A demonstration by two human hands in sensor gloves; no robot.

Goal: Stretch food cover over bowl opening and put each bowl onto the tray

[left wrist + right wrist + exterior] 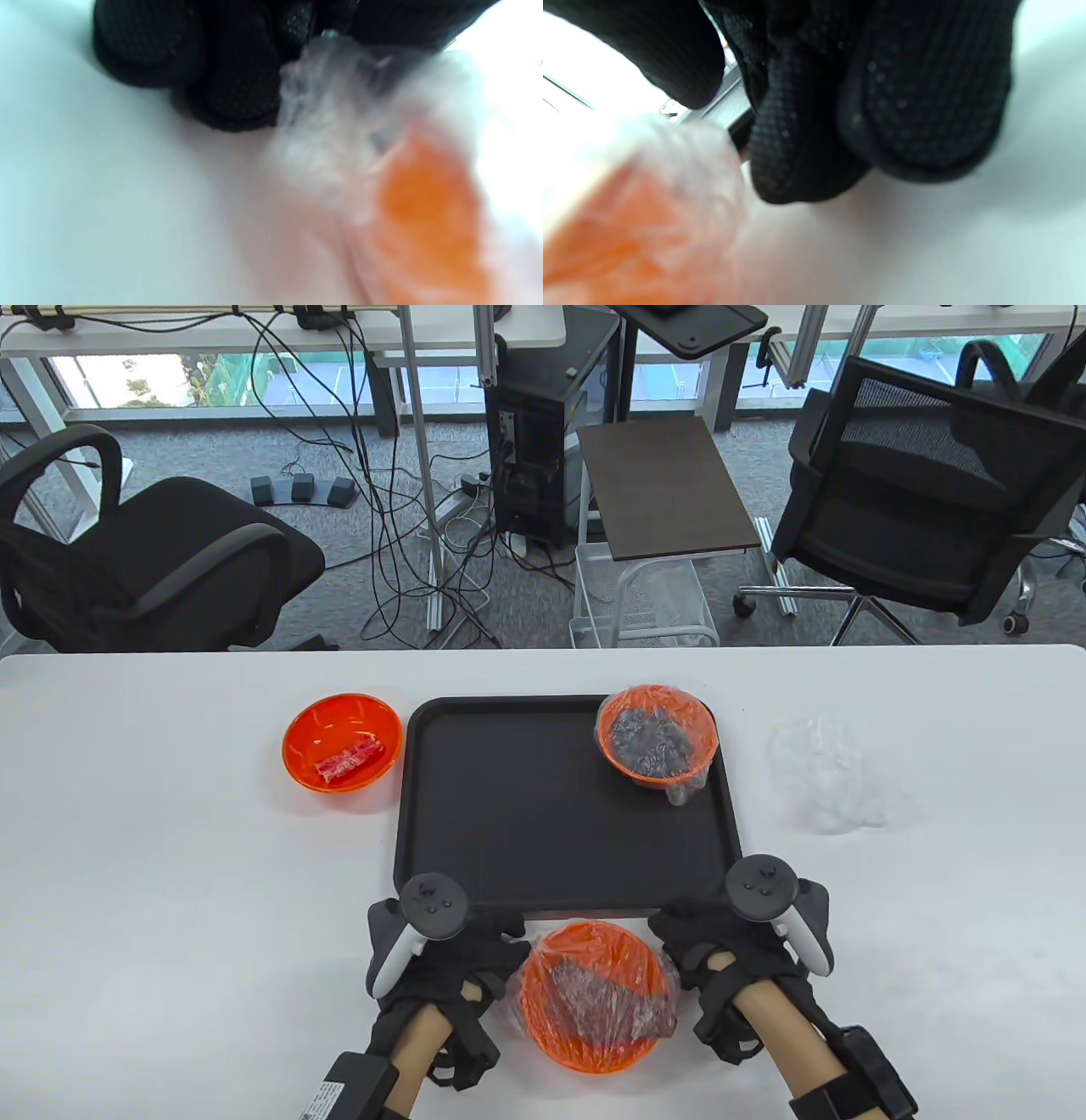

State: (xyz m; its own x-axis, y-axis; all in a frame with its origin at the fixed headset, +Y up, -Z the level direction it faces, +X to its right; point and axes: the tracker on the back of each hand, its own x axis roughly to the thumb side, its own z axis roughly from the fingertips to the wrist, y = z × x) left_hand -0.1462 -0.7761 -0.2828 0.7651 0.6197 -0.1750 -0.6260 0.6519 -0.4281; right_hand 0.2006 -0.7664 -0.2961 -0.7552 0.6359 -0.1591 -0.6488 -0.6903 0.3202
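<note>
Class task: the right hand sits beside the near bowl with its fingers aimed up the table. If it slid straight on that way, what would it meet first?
Most likely the tray: its near edge lies just ahead of the right hand, though the hand's height is unclear.

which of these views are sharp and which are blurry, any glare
Table view: sharp throughout, evenly lit, the tray and near bowl crisp. Left wrist view: out of focus, the plastic cover and orange bowl smeared, the table washed out at upper right. Right wrist view: the right hand's glove fingers fairly sharp, the bowl a blur, overexposed at upper left.
</note>
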